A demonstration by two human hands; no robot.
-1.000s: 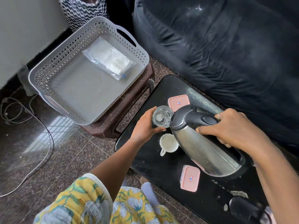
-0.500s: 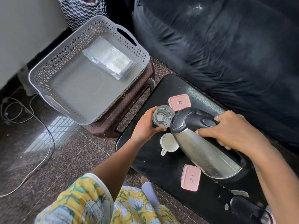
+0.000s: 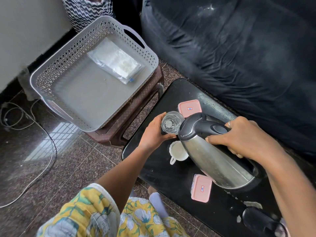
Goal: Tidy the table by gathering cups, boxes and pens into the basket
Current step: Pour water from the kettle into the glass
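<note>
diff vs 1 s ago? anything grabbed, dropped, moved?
Barely anything. The kettle, tilted in the right hand, edged slightly toward the glass held by the left hand; spout sits at its rim. Nothing taken or released. White cup, both pink boxes, basket and its packet unchanged.

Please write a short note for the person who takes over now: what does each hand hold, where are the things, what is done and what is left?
Left hand: grip closed around a clear glass, held just above the black table.
Right hand: grip closed on the handle of the steel kettle, tilted with its spout at the glass.
On the table: a white cup and two pink-lidded boxes, far box, near box.
Grey basket sits on a brown stool and holds only a clear plastic bag.
Done: no cup or box is in the basket.
Left: glass, cup and both boxes. No pens are visible.
</note>
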